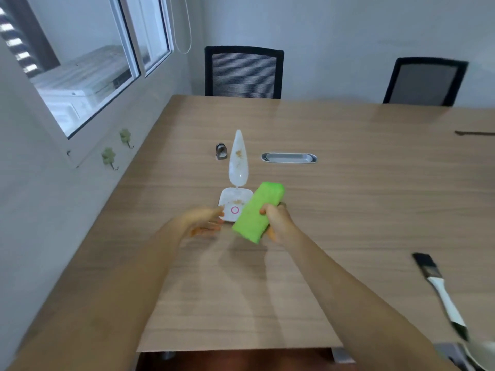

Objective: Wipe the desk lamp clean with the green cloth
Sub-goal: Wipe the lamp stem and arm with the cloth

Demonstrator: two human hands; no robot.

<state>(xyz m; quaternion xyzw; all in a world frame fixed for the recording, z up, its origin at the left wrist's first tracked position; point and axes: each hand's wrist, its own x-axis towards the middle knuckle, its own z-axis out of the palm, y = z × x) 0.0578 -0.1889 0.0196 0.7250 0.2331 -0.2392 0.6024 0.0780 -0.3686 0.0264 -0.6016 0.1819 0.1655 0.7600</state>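
One paintbrush (pixel 439 287) laid near right table (pixel 348 210) edge. One folded green cloth (pixel 257 211) gripped by right hand (pixel 277 223), held over lamp base. Left hand (pixel 205 222) open, fingers spread, beside base. One white desk lamp (pixel 237 167) stood mid-table, brown-stained. One cable grommet (pixel 289 158), one small metal object (pixel 221 151) beyond. Two chairs (pixel 243 72) at far edge.

One lamp (pixel 237 167), one cloth (pixel 254 214), one brush (pixel 439 287), two chairs (pixel 243 72) (pixel 426 81), two wall hooks (pixel 125 137) (pixel 109 158), one small metal object (pixel 221 151), two hands (pixel 205 222) (pixel 278 223).

Left hand (pixel 205 222) open, right hand (pixel 278 223) clenched.
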